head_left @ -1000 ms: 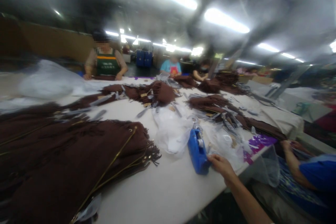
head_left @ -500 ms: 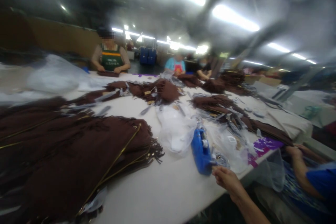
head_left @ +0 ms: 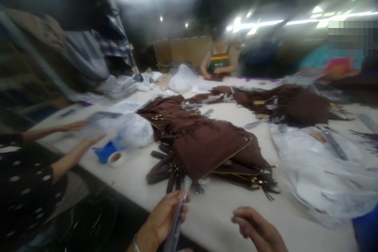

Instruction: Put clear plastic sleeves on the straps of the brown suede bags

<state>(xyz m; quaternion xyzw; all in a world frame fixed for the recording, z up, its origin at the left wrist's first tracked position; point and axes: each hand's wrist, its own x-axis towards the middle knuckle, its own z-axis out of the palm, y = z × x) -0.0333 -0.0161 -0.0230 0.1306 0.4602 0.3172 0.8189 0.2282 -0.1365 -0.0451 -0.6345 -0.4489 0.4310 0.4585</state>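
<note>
A long, narrow strip in clear plastic wrap (head_left: pixel 177 224) is pinched in my left hand (head_left: pixel 162 216), its twisted top sticking up past the thumb. My right hand (head_left: pixel 260 230) hangs over the table to the right of it, fingers loosely bent, with nothing visible in them. Just beyond both hands lies a stack of brown fringed bags (head_left: pixel 209 149) with gold zip lines. Dark straps (head_left: pixel 162 165) with gold-coloured clips spread from the stack's left side. The lower end of the wrapped strip runs out of the picture.
At the left, a co-worker in a dotted sleeve (head_left: pixel 29 185) handles clear plastic beside a blue tape dispenser (head_left: pixel 104 151) and a tape roll (head_left: pixel 116 158). White plastic bags (head_left: pixel 319 181) lie at right, near a blue object (head_left: pixel 366 228). Across the table, another person (head_left: pixel 220 63) works.
The view has swung left. My right hand has come away from the blue tape dispenser to near the bag stack. My left hand has come into view with the wrapped strip.
</note>
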